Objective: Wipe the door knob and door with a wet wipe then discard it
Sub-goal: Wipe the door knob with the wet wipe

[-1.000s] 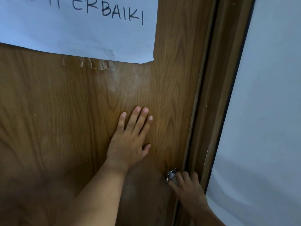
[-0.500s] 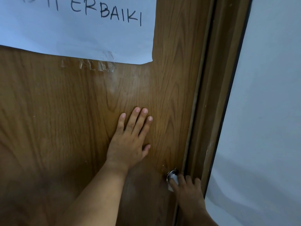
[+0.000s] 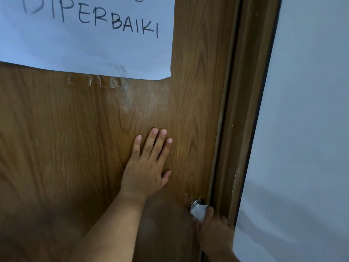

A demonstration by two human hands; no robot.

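A brown wood-grain door (image 3: 75, 138) fills the view. At its lower right edge sits a round metal door knob (image 3: 196, 203), partly covered. My right hand (image 3: 215, 229) is closed around the knob with a white wet wipe (image 3: 198, 212) pressed between fingers and metal. My left hand (image 3: 147, 163) lies flat on the door above and to the left of the knob, fingers spread and pointing up, holding nothing.
A white paper sign (image 3: 85, 35) with handwritten letters is taped across the top of the door. The brown door frame (image 3: 243, 110) runs down the right side, with a pale wall (image 3: 306, 129) beyond it.
My right hand has slid lower on the knob, uncovering more of the metal and the white wipe. My left hand stays flat in the same spot.
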